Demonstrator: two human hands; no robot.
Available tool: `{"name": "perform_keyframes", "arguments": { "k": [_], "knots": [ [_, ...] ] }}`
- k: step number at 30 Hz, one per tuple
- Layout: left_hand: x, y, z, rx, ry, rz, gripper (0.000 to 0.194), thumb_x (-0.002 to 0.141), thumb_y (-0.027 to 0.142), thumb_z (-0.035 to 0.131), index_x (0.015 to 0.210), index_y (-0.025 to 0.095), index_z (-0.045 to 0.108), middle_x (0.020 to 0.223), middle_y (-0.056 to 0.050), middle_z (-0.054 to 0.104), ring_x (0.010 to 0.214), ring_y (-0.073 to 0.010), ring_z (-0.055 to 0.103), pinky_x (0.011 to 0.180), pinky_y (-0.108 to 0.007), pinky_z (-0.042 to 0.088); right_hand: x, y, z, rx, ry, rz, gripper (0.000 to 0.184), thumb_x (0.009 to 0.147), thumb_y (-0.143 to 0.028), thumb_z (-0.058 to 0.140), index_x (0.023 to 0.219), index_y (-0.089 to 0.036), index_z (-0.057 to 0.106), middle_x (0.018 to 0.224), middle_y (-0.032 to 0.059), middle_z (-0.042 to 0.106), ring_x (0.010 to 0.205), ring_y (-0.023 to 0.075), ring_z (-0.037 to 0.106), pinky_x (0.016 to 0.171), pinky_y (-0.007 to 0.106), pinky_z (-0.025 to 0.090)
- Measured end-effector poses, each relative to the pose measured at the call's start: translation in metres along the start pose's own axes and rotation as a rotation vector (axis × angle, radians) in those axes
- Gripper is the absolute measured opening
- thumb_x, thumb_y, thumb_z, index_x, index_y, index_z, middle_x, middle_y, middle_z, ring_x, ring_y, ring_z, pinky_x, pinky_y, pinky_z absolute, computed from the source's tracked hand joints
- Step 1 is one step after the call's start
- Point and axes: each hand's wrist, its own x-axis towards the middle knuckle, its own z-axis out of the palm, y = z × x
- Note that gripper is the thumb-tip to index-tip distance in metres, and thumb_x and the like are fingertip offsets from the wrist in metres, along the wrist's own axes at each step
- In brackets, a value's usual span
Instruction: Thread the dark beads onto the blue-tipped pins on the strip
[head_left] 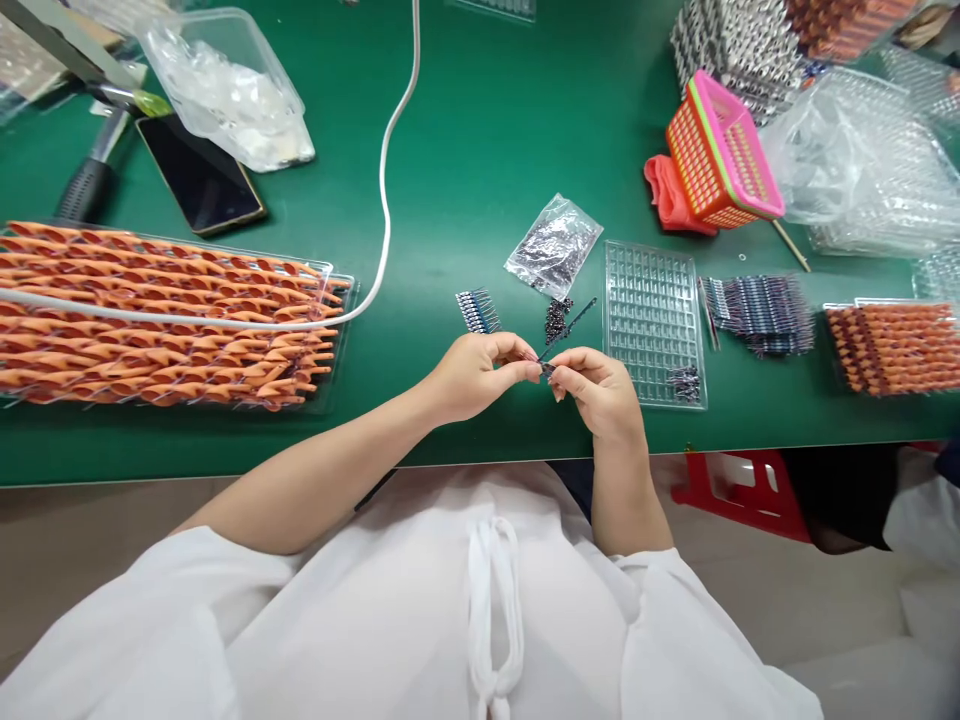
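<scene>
Thin dark wire component [568, 327] pinched between left hand [480, 372] and right hand [596, 388]; steady fingertip pressure, held low over green table [465, 150], likely aids alignment.

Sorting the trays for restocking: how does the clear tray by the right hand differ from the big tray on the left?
The clear compartment tray is almost bare, with a few dark parts in one corner; the large left tray is packed with orange twisted pieces. The left one looks wider, and a white cable crosses it. Both are clear plastic on the green table.

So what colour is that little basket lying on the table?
The basket is pink with orange mesh sides and a green rim stripe, clearest in the head view.
</scene>
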Motion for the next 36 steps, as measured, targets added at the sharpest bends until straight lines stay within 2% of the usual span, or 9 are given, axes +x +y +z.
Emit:
{"name": "perform_keyframes", "arguments": {
  "k": [8,12,15,19,22,25,31,34,36],
  "knots": [
    [-0.003,0.011,-0.004,-0.124,-0.155,-0.063,0.019,0.079,0.036,0.073,0.080,0.018,0.068,0.077,-0.004,0.075,0.077,-0.0195,0.070,0.075,-0.029,0.053,0.002,-0.004,0.003,0.101,-0.097,0.080,0.025,0.072,-0.040,0.082,0.081,-0.019,0.072,0.066,-0.0015,0.067,0.054,0.0098,0.057,0.051,0.022,0.048],
    [-0.002,0.011,-0.006,-0.167,-0.102,-0.089,0.022,0.073,0.039,0.079,0.077,0.020,0.069,0.076,-0.004,0.075,0.078,-0.0222,0.071,0.077,-0.032,0.055,-0.012,-0.020,-0.004,-0.092,-0.021,-0.014,0.022,0.078,-0.041,0.076,0.085,-0.020,0.073,0.071,-0.0010,0.068,0.058,0.0108,0.059,0.057,0.024,0.051],
    [0.001,0.007,-0.007,-0.178,0.022,-0.102,0.023,0.070,0.041,0.081,0.077,0.021,0.071,0.078,-0.005,0.075,0.080,-0.0232,0.070,0.075,-0.032,0.055,-0.031,-0.038,-0.034,-0.428,0.256,-0.175,0.016,0.084,-0.038,0.070,0.089,-0.023,0.074,0.081,0.0007,0.070,0.067,0.0135,0.063,0.063,0.027,0.053],
    [0.002,0.005,-0.006,-0.128,0.126,-0.104,0.023,0.070,0.042,0.081,0.076,0.022,0.073,0.075,-0.003,0.074,0.073,-0.0193,0.066,0.067,-0.028,0.052,-0.050,-0.048,-0.103,-0.974,0.676,-0.312,0.019,0.090,-0.033,0.061,0.095,-0.021,0.074,0.095,0.0054,0.071,0.083,0.0184,0.064,0.073,0.032,0.052],
    [0.001,0.006,-0.003,-0.140,0.121,-0.125,0.023,0.070,0.040,0.082,0.077,0.020,0.073,0.077,-0.004,0.075,0.073,-0.0178,0.066,0.067,-0.027,0.051,-0.053,-0.041,-0.145,-1.236,0.690,-0.279,0.021,0.090,-0.030,0.057,0.094,-0.017,0.074,0.093,0.0079,0.071,0.077,0.0183,0.063,0.076,0.034,0.051],
    [0.001,0.007,-0.001,-0.184,0.131,-0.128,0.026,0.068,0.040,0.083,0.079,0.019,0.073,0.080,-0.005,0.076,0.077,-0.0189,0.068,0.068,-0.027,0.051,-0.053,-0.030,-0.162,-1.295,0.663,-0.255,0.021,0.088,-0.028,0.059,0.092,-0.016,0.075,0.092,0.0090,0.070,0.077,0.0199,0.063,0.081,0.037,0.051],
    [0.005,0.002,-0.002,-0.233,0.176,-0.147,0.032,0.065,0.038,0.086,0.087,0.018,0.075,0.081,-0.004,0.076,0.075,-0.0172,0.067,0.069,-0.027,0.051,-0.056,-0.021,-0.149,-1.381,0.692,-0.247,0.026,0.089,-0.030,0.056,0.099,-0.015,0.075,0.098,0.0142,0.067,0.097,0.0293,0.060,0.090,0.048,0.047],
    [0.007,0.002,-0.002,-0.256,0.189,-0.143,0.031,0.065,0.037,0.085,0.085,0.016,0.073,0.079,-0.005,0.076,0.072,-0.0169,0.067,0.068,-0.028,0.051,-0.053,-0.027,-0.122,-1.388,0.719,-0.335,0.027,0.092,-0.031,0.054,0.104,-0.017,0.073,0.101,0.0140,0.066,0.099,0.0294,0.060,0.090,0.047,0.048],
    [0.008,0.002,-0.003,-0.283,0.185,-0.136,0.029,0.066,0.036,0.084,0.081,0.016,0.071,0.078,-0.005,0.075,0.070,-0.0161,0.066,0.067,-0.027,0.051,-0.047,-0.031,-0.096,-1.321,0.636,-0.396,0.024,0.094,-0.031,0.054,0.105,-0.020,0.072,0.102,0.0118,0.066,0.098,0.0274,0.061,0.086,0.043,0.049]
  ]
}}
